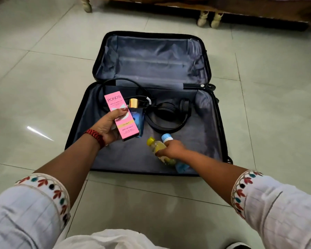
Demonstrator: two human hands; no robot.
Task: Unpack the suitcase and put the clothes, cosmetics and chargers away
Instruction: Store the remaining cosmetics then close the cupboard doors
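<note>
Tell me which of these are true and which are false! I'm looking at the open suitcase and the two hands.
1. The suitcase lies open on the floor. True.
2. The left hand holds a green box. False: it holds a pink box.
3. The right hand grips a yellow-capped bottle and a blue-capped bottle together. True.
4. The black headphones sit on the floor outside the suitcase. False: they lie inside the suitcase's near half.
</note>
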